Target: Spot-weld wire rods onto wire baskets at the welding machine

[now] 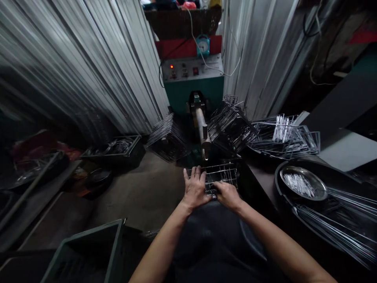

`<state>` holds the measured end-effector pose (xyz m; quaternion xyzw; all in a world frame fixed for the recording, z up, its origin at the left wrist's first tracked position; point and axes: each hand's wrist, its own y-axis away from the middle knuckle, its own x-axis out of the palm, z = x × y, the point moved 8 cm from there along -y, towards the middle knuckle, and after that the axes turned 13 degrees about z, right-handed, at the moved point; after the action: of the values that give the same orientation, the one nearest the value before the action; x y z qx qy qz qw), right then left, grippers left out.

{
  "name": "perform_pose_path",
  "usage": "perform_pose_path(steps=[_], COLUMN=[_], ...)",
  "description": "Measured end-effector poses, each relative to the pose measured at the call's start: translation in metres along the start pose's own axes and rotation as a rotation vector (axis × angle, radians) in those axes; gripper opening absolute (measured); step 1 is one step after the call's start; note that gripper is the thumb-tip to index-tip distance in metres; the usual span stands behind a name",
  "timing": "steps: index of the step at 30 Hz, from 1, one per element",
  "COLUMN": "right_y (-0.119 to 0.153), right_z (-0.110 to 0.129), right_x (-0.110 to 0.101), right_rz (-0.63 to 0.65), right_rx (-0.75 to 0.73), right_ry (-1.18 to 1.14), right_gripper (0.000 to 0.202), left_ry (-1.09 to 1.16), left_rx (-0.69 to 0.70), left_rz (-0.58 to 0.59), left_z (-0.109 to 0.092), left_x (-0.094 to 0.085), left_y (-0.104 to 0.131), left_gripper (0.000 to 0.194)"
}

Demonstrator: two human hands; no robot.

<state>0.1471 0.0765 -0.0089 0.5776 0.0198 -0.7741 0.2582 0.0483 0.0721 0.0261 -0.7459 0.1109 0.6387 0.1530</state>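
Note:
A wire rack (pixel 225 173) of thin crossed metal rods lies in front of me, below the arm of a green machine. My left hand (pixel 194 189) rests on its left part, fingers stretched out and spread, thumb pointing toward the other hand. At the near edge of the rack, my right hand (pixel 228 194) is closed with the fingers curled; what sits in its fingertips is hidden. The machine's pale rod-shaped arm (pixel 202 127) comes down toward the rack, its tip just beyond my fingers and apart from them.
Stacked wire frames flank the arm, one pile left (pixel 165 137), one right (pixel 231 125). Further right are more wire frames (pixel 288 137) and a black tub (pixel 278 181) with long rods and a metal bowl (pixel 321 192) of short pieces. A green crate (pixel 118 236) stands near left.

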Motion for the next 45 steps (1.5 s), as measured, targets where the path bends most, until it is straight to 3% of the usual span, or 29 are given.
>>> perform_pose_path(steps=[5, 8, 20, 27, 36, 45], right_y=[0.001, -0.001, -0.020, -0.028, -0.049, -0.053], right_z=[0.012, 0.016, 0.022, 0.020, 0.017, 0.014], right_x=[0.004, 0.001, -0.002, -0.010, -0.036, -0.035], right_rz=[0.156, 0.177, 0.140, 0.131, 0.081, -0.002], right_rx=[-0.196, -0.253, -0.185, -0.183, -0.161, -0.134], right_ry=[0.102, 0.151, 0.334, 0.353, 0.335, 0.351], right_gripper=[0.024, 0.027, 0.027, 0.028, 0.030, 0.034], left_ry=[0.031, 0.050, 0.123, 0.132, 0.148, 0.122], left_rx=[0.000, -0.008, 0.006, 0.035, 0.020, 0.013], left_rz=[0.006, -0.001, 0.041, 0.053, 0.094, 0.094], left_z=[0.013, 0.020, 0.043, 0.050, 0.063, 0.066], left_x=[0.003, 0.004, 0.011, 0.008, 0.000, -0.003], left_y=[-0.003, -0.005, -0.021, -0.036, -0.064, -0.076], left_gripper=[0.078, 0.078, 0.080, 0.083, 0.078, 0.076])
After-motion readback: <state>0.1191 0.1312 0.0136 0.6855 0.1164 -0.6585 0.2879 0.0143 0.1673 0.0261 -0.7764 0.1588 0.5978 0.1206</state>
